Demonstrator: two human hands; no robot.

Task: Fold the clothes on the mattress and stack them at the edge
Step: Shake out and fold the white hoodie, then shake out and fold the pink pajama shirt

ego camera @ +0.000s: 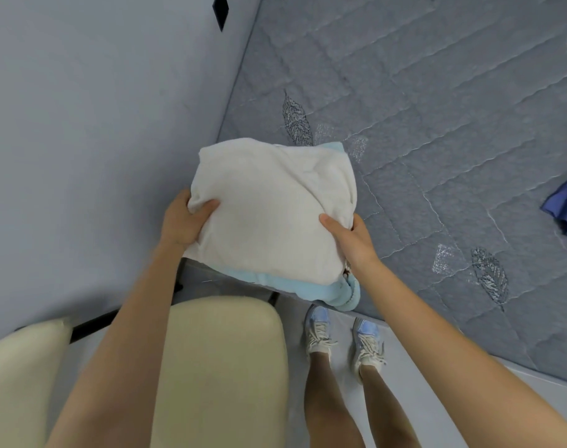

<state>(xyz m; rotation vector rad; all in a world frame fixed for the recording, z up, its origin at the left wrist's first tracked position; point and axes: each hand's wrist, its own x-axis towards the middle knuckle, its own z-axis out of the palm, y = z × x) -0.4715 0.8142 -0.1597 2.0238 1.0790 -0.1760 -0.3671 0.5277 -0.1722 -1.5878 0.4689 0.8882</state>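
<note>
Mattress corner, near left: left hand and right hand grip a folded white cloth by its sides, thumbs on top, over a pale blue cloth. A blue garment lies well apart at the right edge.

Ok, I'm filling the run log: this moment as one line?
left hand: grips white folded garment | right hand: grips same | beneath: light blue garment | where: mattress edge

Bare forearms, bare legs; blue sneakers, pale laces.
</note>
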